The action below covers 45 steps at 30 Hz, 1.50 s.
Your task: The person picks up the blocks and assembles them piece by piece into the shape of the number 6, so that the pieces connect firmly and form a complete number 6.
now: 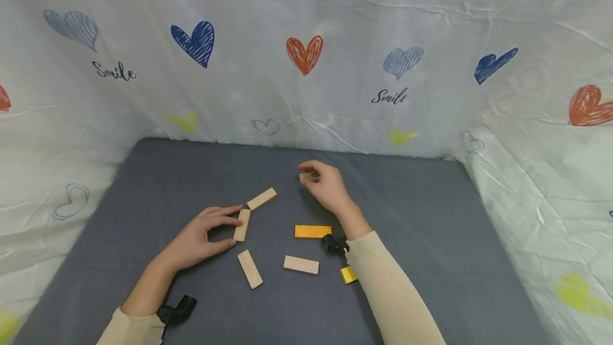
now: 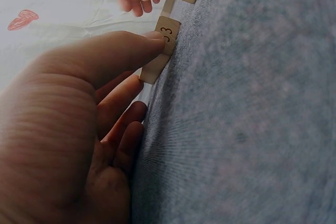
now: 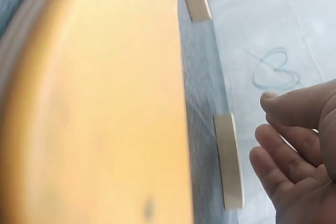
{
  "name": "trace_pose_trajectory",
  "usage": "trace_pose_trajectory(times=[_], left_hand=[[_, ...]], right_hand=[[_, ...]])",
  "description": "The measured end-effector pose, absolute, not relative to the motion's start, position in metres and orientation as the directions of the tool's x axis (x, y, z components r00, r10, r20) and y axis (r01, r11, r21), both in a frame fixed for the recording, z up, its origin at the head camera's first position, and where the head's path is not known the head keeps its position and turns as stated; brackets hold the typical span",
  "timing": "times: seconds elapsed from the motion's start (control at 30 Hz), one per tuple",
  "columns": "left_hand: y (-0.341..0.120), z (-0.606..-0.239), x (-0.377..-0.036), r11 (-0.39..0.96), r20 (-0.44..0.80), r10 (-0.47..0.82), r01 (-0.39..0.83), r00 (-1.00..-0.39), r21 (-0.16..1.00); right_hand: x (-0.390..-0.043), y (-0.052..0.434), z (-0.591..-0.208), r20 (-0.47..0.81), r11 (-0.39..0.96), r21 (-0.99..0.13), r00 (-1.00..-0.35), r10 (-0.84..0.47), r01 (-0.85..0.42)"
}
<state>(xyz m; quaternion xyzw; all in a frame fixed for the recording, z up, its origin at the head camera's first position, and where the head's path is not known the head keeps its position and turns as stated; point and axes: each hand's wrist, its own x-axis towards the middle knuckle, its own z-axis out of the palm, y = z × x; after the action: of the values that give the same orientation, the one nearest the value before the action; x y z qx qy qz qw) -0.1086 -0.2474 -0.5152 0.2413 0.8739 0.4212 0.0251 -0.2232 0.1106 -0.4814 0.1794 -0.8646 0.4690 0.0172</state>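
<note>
My left hand (image 1: 206, 233) holds a plain wooden block (image 1: 242, 225) between thumb and fingers, low at the grey cloth. In the left wrist view the thumb (image 2: 142, 45) lies across the block's numbered side (image 2: 166, 27). Farther back, my right hand (image 1: 325, 185) hovers with loosely bent fingers around another plain block (image 1: 306, 177). The right wrist view has those fingertips (image 3: 261, 153) apart from the plain block (image 3: 229, 161) on the cloth. A third plain block (image 1: 262, 198) lies at an angle just beyond the left hand's block.
Nearer me lie two more plain blocks, one slanted (image 1: 250, 269) and one crosswise (image 1: 301, 264). An orange block (image 1: 312, 231) sits by the right wrist, and a yellow block (image 1: 348, 274) is partly covered by the sleeve. A white curtain with hearts (image 1: 306, 121) borders the grey table.
</note>
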Motion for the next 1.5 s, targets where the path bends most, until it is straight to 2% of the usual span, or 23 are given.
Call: trace_pose_trajectory(times=[0.23,0.5,1.13,1.5], left_hand=[[-0.247,-0.514,-0.108,0.520,0.147,0.449,0.391,-0.881,0.760],[-0.245,-0.513,-0.108,0.524,0.153,0.444,0.394,-0.883,0.755],[-0.247,-0.514,-0.109,0.521,0.143,0.448,0.388,-0.883,0.760],[-0.247,-0.514,-0.109,0.524,0.135,0.441,0.376,-0.888,0.764]], right_hand=[[-0.226,0.127,-0.483,0.189,0.526,-0.801,-0.954,-0.233,-0.287],[-0.234,0.143,-0.488,0.177,0.502,-0.826,-0.963,-0.203,-0.257],[-0.239,0.151,-0.498,0.100,0.561,-0.806,-0.978,-0.183,-0.188],[-0.240,0.152,-0.499,0.111,0.556,-0.809,-0.978,-0.175,-0.191]])
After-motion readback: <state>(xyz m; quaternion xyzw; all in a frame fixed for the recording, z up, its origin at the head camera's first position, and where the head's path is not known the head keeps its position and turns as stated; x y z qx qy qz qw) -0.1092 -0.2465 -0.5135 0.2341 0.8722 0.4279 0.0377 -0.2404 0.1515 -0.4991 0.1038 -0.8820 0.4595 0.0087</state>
